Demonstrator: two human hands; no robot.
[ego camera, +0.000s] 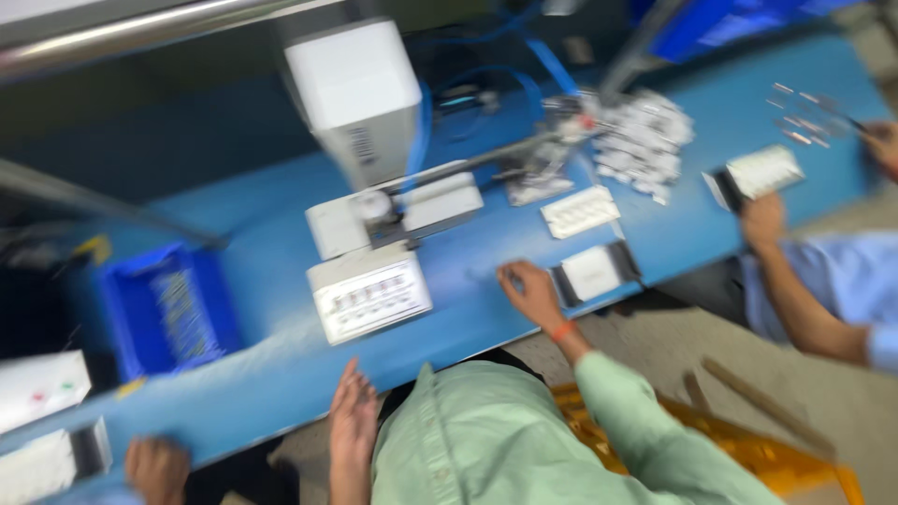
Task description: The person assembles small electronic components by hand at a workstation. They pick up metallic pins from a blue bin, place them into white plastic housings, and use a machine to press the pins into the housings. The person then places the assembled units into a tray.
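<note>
Hands are laid on a blue bench (281,374): the left hand (353,411), fingers together and holding nothing, at the near edge; the right hand (531,292), fingers spread and empty, just left of a white tray (591,272). A press (369,187) is seen farther back.

a heap of small white-and-grey flat packets (645,140) lies on the long blue workbench (271,271), at its far right. a white blister-like rectangular pack (580,211) sits just left and nearer. a dark striped label (363,145) marks the white box-shaped machine head further left. everything is blurred.
</note>
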